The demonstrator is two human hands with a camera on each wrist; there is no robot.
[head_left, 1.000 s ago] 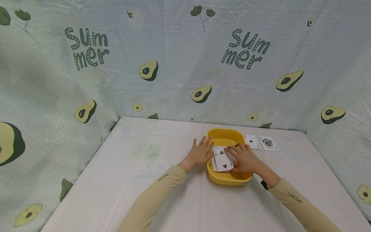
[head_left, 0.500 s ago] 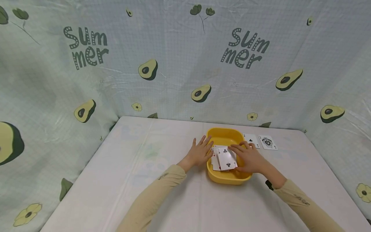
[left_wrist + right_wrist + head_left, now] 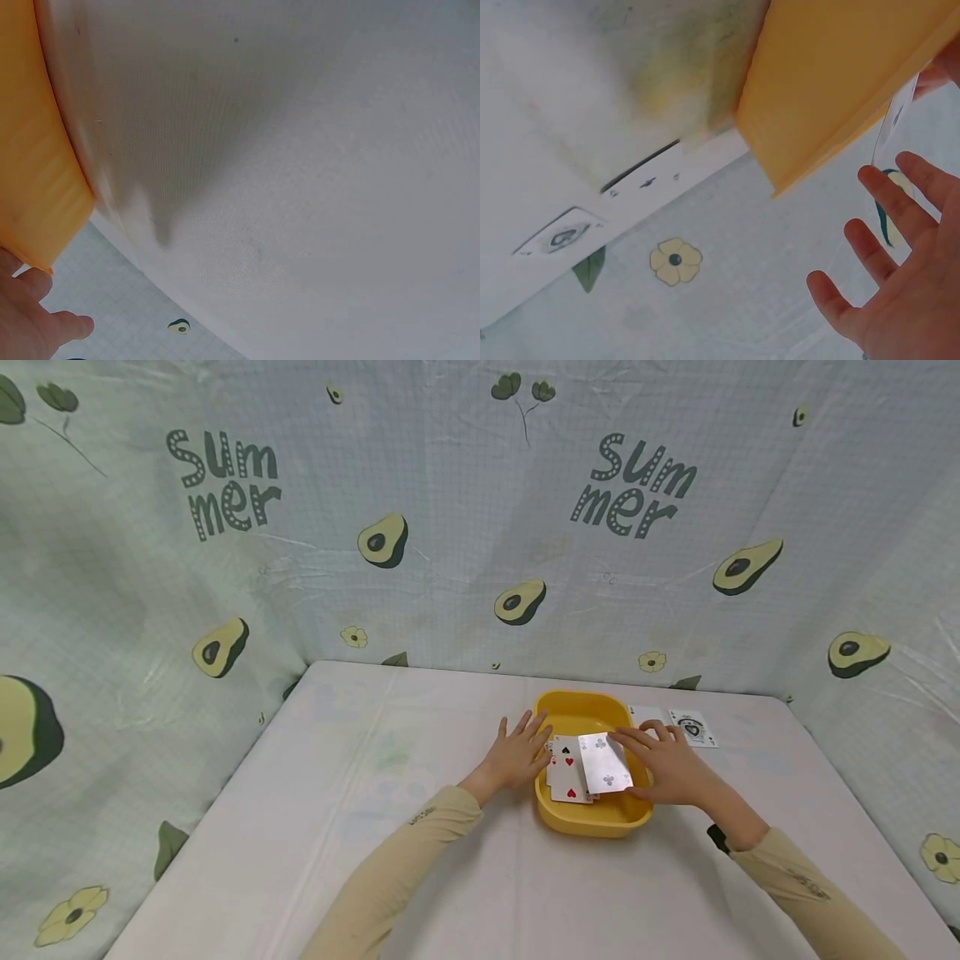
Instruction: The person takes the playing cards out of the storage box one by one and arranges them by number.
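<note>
R hand [image 3: 672,768] pinches 2 of clubs [image 3: 604,763] over yel. tub [image 3: 592,827]; I see L hand [image 3: 512,757], fingers spread, touching tub's side.

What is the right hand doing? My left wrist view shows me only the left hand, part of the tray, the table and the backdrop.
Observer: The right hand holds a club card.
Operator: Got it. My view misses the inside of the tray; what lies in it?
Observer: I can see a heart card in there, to the left of the club card.
Operator: And is there anything on the table past the tray's right side?
Observer: Yes, two loose cards lie there side by side, toward the table's far edge.
</note>
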